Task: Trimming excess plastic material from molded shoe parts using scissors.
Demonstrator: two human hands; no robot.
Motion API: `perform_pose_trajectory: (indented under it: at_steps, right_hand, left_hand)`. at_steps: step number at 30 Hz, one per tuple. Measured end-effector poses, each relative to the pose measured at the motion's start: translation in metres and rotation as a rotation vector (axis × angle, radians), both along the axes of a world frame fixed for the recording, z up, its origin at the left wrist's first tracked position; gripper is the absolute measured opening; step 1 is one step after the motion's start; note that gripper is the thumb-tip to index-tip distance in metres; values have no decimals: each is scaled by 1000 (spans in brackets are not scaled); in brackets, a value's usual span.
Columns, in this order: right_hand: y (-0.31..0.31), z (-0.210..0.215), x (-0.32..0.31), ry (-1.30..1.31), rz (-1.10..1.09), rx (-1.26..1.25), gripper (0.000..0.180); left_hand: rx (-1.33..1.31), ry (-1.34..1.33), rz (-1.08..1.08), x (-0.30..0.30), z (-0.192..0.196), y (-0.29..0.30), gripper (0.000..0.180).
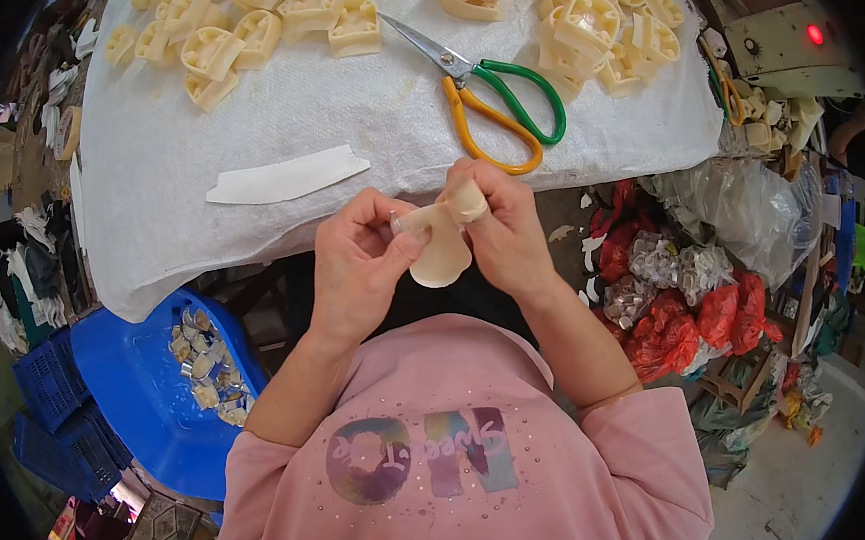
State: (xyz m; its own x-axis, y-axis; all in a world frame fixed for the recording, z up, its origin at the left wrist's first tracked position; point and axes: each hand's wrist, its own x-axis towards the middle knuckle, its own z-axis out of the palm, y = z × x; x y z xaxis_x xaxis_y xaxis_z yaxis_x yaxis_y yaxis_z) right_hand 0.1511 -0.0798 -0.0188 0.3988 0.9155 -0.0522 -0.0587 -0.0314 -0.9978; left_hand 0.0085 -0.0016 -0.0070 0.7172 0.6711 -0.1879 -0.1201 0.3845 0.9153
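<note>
Above my lap, just off the table's near edge, a cream piece (pixel 440 258) with a rounded lower flap is held between both hands. My left hand (pixel 366 243) pinches its left side, thumb pressed on the face. At its upper right, my right hand (pixel 501 225) is closed on it, with a pale covering around the thumb. The fingers hide part of the piece. On the table beyond lie a loose off-white strip (pixel 287 175) and scissors (pixel 475 87) with one green and one orange handle, blades slightly apart.
Several cream hollow moulded pieces (pixel 259 32) are heaped along the far side of the white-covered table (pixel 383 116). A blue tub (pixel 134 380) with small pieces stands at lower left. Red plastic bags (pixel 669 337) lie at right, below a machine (pixel 789 44) with a red light.
</note>
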Motion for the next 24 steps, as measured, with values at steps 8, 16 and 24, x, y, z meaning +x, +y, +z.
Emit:
perform_pose_trajectory:
  at_steps: [8, 16, 24]
  right_hand:
    - [-5, 17, 16, 193, 2, -12, 32]
    - [-1, 37, 18, 358, 307, -24, 68]
    - [0, 31, 7, -348, 169, 266, 78]
  left_hand:
    - [202, -29, 86, -8, 3, 9, 13]
    - [1115, 7, 54, -16, 17, 18, 20]
    - [-6, -210, -247, -13, -6, 13, 88]
